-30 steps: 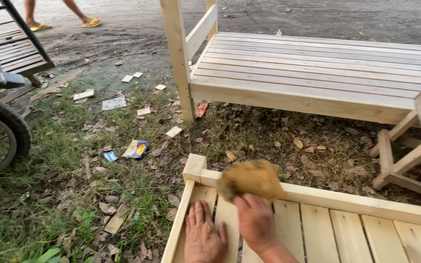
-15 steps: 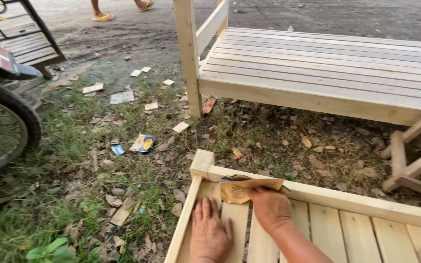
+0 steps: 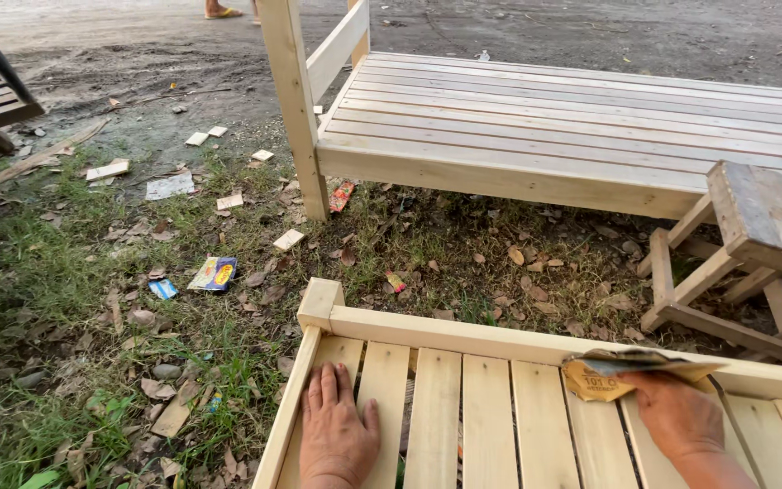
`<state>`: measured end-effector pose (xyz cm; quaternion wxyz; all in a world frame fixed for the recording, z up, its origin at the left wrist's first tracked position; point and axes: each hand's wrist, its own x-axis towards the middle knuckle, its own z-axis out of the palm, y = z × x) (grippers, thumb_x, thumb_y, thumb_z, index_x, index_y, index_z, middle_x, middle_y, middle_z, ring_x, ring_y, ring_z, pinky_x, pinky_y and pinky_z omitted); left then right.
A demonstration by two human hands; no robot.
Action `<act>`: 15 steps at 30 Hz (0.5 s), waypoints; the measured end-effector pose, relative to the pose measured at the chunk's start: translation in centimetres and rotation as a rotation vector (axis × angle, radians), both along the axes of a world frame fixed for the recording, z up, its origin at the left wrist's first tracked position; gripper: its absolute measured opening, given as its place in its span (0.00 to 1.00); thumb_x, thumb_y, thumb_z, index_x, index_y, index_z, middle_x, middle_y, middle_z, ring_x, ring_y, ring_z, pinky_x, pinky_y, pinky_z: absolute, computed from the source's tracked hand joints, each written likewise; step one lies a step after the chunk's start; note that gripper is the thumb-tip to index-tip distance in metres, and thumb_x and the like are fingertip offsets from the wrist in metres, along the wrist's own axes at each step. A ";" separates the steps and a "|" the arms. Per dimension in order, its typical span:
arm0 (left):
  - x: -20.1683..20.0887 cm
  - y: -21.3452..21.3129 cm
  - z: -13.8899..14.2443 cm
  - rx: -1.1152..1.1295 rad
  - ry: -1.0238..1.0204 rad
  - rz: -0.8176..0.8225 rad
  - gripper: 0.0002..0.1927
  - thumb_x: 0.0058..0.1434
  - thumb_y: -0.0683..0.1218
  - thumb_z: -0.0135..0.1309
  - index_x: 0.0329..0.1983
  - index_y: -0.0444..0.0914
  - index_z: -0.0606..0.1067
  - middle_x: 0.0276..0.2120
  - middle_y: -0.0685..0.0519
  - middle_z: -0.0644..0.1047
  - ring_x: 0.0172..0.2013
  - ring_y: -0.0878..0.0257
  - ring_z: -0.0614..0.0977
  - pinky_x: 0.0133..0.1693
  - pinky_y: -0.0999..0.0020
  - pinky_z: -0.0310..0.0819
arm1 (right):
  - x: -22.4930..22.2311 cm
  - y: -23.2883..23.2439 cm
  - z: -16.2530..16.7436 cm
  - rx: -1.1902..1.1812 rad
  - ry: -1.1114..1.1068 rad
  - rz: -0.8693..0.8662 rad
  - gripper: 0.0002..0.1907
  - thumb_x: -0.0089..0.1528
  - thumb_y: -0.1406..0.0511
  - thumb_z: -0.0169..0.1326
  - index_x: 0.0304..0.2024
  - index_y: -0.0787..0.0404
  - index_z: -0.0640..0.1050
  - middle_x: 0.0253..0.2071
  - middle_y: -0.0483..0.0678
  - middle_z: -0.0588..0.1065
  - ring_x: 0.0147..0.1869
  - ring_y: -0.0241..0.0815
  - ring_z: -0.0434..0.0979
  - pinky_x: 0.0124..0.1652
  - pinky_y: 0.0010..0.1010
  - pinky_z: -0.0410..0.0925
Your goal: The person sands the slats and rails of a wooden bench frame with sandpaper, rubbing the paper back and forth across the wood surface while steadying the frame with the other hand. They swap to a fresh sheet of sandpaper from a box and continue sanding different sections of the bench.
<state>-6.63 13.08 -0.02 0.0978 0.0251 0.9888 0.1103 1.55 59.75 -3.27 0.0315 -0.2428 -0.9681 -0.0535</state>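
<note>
My right hand pinches a folded sheet of sandpaper against the top rail of the slatted frame; the sheet's long axis runs along the rail, left to right. My left hand lies flat, fingers spread, on the slats near the corner post. A wooden bench and stool stand beyond, across littered grass.
</note>
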 end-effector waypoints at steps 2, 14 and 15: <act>0.0 0.2 0.0 -0.007 0.001 0.000 0.41 0.68 0.61 0.36 0.76 0.34 0.44 0.75 0.44 0.46 0.75 0.51 0.43 0.72 0.58 0.35 | -0.1 -1.7 0.0 -0.084 0.220 0.164 0.15 0.61 0.59 0.53 0.45 0.29 0.83 0.46 0.37 0.82 0.35 0.39 0.83 0.38 0.32 0.78; 0.2 1.3 0.2 -0.099 -0.030 -0.017 0.41 0.69 0.64 0.31 0.76 0.36 0.40 0.78 0.46 0.40 0.75 0.54 0.38 0.71 0.60 0.31 | -7.3 -13.1 -4.5 0.040 0.252 0.528 0.14 0.63 0.61 0.53 0.47 0.36 0.84 0.49 0.38 0.82 0.46 0.38 0.83 0.43 0.28 0.76; 0.2 1.3 0.2 -0.117 -0.040 -0.013 0.41 0.69 0.65 0.30 0.77 0.37 0.41 0.78 0.47 0.40 0.76 0.54 0.38 0.72 0.60 0.31 | -6.2 -10.9 -4.3 0.053 0.240 0.515 0.13 0.64 0.61 0.52 0.46 0.37 0.83 0.49 0.37 0.82 0.47 0.37 0.83 0.43 0.27 0.76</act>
